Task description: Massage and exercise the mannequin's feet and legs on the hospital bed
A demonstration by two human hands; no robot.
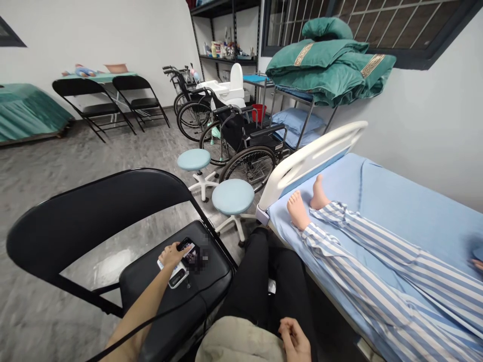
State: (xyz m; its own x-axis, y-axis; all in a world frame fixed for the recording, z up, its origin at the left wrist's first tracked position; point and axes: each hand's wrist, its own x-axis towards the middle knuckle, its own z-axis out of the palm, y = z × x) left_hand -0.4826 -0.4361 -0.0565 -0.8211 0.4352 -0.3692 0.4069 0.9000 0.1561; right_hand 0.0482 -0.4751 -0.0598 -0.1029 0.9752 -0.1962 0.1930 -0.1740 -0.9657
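Note:
My left hand (172,255) reaches over the seat of a black folding chair (166,311). Its thumb is stretched out onto the screen of a dark smartphone (190,255), and its other fingers bend over a white device (178,278) beside the phone. Part of that device is hidden under the hand. My right hand (295,341) rests by my lap, its fingers curled together, with nothing visible in them. A dark cable (158,315) crosses my left forearm and the chair.
On the right, a figure in striped trousers (377,246) lies on a blue-sheeted bed with a pale end board (313,158). Another person's blurred hand (478,263) shows at the right edge. Ahead stand two round stools (233,196), wheelchairs (236,130) and a rack of green bedding (324,65).

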